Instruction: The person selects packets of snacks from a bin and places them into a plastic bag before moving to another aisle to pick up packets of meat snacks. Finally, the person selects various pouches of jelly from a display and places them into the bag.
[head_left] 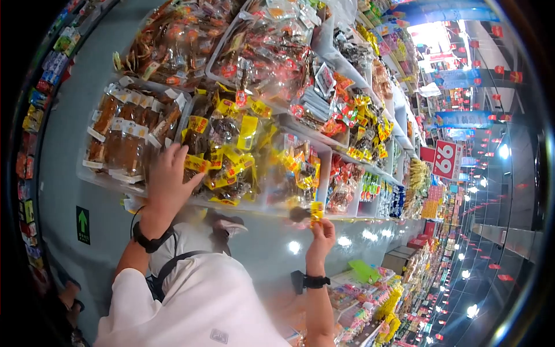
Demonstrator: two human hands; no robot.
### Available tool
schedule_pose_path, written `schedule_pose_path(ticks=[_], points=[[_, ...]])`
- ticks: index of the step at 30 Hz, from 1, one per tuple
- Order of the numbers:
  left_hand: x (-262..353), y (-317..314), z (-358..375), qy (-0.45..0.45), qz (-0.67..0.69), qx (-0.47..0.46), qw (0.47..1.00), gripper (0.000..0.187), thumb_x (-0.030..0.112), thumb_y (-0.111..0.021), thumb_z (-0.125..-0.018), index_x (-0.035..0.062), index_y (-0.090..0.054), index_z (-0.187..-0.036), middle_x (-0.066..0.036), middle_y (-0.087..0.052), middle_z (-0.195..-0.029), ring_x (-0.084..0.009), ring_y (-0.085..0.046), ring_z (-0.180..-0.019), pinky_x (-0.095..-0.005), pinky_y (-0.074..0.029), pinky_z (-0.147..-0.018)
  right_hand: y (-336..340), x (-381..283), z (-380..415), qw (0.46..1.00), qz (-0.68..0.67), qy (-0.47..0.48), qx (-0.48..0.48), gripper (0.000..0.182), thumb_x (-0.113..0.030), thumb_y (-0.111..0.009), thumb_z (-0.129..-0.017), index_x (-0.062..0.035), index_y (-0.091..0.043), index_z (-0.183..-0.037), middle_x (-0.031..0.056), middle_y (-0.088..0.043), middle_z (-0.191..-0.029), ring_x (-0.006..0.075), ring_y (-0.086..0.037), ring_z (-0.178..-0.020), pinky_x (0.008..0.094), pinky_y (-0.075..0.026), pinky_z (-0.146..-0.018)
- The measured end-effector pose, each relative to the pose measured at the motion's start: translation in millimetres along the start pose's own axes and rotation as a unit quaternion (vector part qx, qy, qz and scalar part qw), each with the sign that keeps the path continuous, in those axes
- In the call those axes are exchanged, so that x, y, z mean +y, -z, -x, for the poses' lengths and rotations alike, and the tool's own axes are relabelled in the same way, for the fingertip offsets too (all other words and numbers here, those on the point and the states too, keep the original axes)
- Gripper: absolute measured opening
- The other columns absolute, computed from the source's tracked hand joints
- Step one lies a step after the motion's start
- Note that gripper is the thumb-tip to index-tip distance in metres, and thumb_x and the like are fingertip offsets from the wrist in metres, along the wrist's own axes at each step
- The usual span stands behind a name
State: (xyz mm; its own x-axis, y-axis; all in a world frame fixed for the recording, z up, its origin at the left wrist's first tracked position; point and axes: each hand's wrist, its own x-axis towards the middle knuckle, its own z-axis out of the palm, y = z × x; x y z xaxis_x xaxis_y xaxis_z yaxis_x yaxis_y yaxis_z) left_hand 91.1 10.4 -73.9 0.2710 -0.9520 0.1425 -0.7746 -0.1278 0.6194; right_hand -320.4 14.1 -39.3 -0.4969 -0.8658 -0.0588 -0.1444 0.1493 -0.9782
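My right hand (319, 238) pinches a small snack packet (315, 213) by its end, held out over the aisle in front of the bins. Yellow shows on the label end of the packet, and its other end is dark and blurred. My left hand (169, 176) is open, thumb apart from the fingers, over the divider between two bins. Its fingertips reach the edge of a clear bin of yellow-labelled snack packets (222, 168). Beside it, a bin of brown packets with white labels (124, 130) lies partly behind the hand.
More bins of wrapped snacks (266, 58) run along the display. A red 6.6 price sign (445, 160) stands farther off. Another stocked display (370, 301) is across the grey floor (272, 248), which bears a green arrow sign (83, 225).
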Motion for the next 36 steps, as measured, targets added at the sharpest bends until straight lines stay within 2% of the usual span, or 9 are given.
schedule_pose_path(ticks=[2, 4, 6, 11, 16, 19, 22, 30, 36], points=[[28.3, 12.6, -1.9, 0.004, 0.008, 0.008, 1.0, 0.063, 0.029, -0.082, -0.077, 0.0034, -0.056, -0.128, -0.015, -0.059, -0.123, -0.0367, -0.057, -0.114, -0.0431, -0.048, -0.096, -11.5, -6.9, 24.1, 0.991, 0.012, -0.047, -0.125, 0.018, 0.007, -0.064, -0.088, -0.0026, -0.063, -0.104, 0.0057, -0.064, -0.103, 0.0143, -0.063, -0.092, 0.0291, -0.053, -0.08], [42.1, 10.3, -1.5, -0.076, 0.222, -0.109, 0.966, 0.055, 0.037, -0.079, -0.08, 0.0052, -0.061, -0.12, -0.013, -0.063, -0.115, -0.0303, -0.063, -0.098, -0.0398, -0.051, -0.088, -21.8, -10.0, 45.3, 0.982, 0.0, -0.081, -0.171, 0.019, 0.008, -0.063, -0.088, -0.0033, -0.062, -0.104, 0.0056, -0.064, -0.104, 0.0149, -0.062, -0.095, 0.0296, -0.052, -0.082], [43.4, -17.2, 4.0, -0.034, 0.438, -0.339, 0.832, 0.056, 0.04, -0.077, -0.085, 0.0045, -0.06, -0.124, -0.011, -0.065, -0.115, -0.022, -0.066, -0.098, -0.0357, -0.053, -0.083, -29.0, -12.5, 57.6, 0.969, -0.015, -0.105, -0.221, 0.019, 0.009, -0.062, -0.089, -0.0041, -0.062, -0.103, 0.0054, -0.063, -0.106, 0.0154, -0.062, -0.097, 0.0301, -0.051, -0.084], [71.3, -20.7, 3.3, -0.148, 0.417, -0.444, 0.779, 0.042, 0.032, -0.075, -0.086, 0.0028, -0.064, -0.113, -0.013, -0.071, -0.088, -0.0221, -0.069, -0.079, -0.0331, -0.053, -0.072, -59.3, -42.7, 62.8, 0.962, -0.14, -0.145, -0.184, 0.026, 0.012, -0.056, -0.089, -0.0047, -0.057, -0.109, 0.0063, -0.062, -0.109, 0.0158, -0.058, -0.104, 0.0306, -0.046, -0.092], [78.8, -0.5, -12.9, -0.134, 0.383, -0.352, 0.844, 0.028, 0.022, -0.074, -0.084, 0.0025, -0.065, -0.103, -0.01, -0.068, -0.073, -0.0215, -0.067, -0.066, -0.0317, -0.052, -0.065, -76.0, -63.6, 52.4, 0.961, -0.087, -0.098, -0.241, 0.035, 0.011, -0.062, -0.088, -0.0039, -0.053, -0.119, 0.0055, -0.062, -0.107, 0.0156, -0.06, -0.103, 0.0289, -0.048, -0.088], [64.2, 13.2, -14.6, -0.086, 0.4, -0.296, 0.863, 0.021, 0.016, -0.076, -0.081, 0.0022, -0.067, -0.095, -0.009, -0.066, -0.077, -0.0213, -0.065, -0.068, -0.0323, -0.051, -0.065, -61.0, -1.1, 32.0, 0.895, 0.074, 0.019, -0.44, 0.046, 0.011, -0.071, -0.084, -0.002, -0.051, -0.124, 0.0026, -0.061, -0.101, 0.0118, -0.061, -0.095, 0.0267, -0.05, -0.083], [38.9, 19.8, -4.1, -0.127, 0.337, -0.216, 0.907, 0.022, 0.016, -0.076, -0.081, 0.002, -0.067, -0.094, -0.01, -0.064, -0.079, -0.0216, -0.063, -0.07, -0.0338, -0.051, -0.065, -86.2, 3.6, 51.8, 0.888, 0.109, -0.081, -0.439, 0.044, 0.007, -0.071, -0.086, -0.0013, -0.05, -0.124, 0.0015, -0.061, -0.095, 0.0101, -0.06, -0.09, 0.0255, -0.049, -0.084], [-17.2, 40.6, 21.1, -0.066, 0.228, -0.164, 0.957, 0.019, 0.017, -0.072, -0.084, 0.0045, -0.07, -0.099, -0.01, -0.064, -0.094, -0.0299, -0.065, -0.085, -0.0386, -0.052, -0.076, -149.4, 9.3, 89.6, 0.882, 0.055, -0.113, -0.454, 0.057, 0.002, -0.068, -0.09, -0.0056, -0.044, -0.141, 0.0015, -0.06, -0.091, 0.0075, -0.059, -0.085, 0.0234, -0.049, -0.082], [-17.4, 41.5, -1.3, -0.082, 0.255, -0.192, 0.944, 0.017, 0.016, -0.068, -0.088, 0.0048, -0.07, -0.101, -0.01, -0.065, -0.099, -0.0314, -0.066, -0.087, -0.0406, -0.052, -0.077, -188.9, -13.1, 96.2, 0.873, 0.126, 0.025, -0.47, 0.06, 0.0, -0.069, -0.088, -0.0058, -0.044, -0.143, 0.0035, -0.061, -0.094, 0.0111, -0.06, -0.091, 0.0267, -0.05, -0.085]])
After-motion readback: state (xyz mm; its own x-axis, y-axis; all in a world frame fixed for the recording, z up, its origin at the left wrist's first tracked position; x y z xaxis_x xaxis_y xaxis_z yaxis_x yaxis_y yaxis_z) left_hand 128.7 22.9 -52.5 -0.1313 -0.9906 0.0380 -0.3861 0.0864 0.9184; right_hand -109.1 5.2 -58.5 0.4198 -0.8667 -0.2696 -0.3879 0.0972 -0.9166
